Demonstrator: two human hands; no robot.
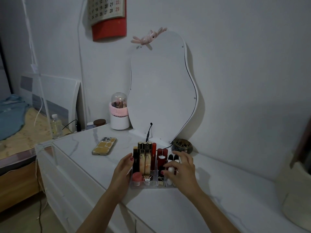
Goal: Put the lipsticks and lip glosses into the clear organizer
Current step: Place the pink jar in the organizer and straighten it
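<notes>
The clear organizer (152,185) stands on the white dresser top (210,195), filled with several upright lipsticks and lip glosses (146,157): gold-capped tubes, a black one, red ones and white ones. My left hand (123,172) rests flat against the organizer's left wall. Over the right side of the organizer is my right hand (180,169), its fingers spread and touching the white and red tubes there. Whether that hand grips a tube is not clear.
A phone (104,146) lies left of the organizer. Behind stand a wavy white mirror (161,91) with a black cable, a white brush holder (119,115) and a dark round burner (182,145). A bed lies at the far left.
</notes>
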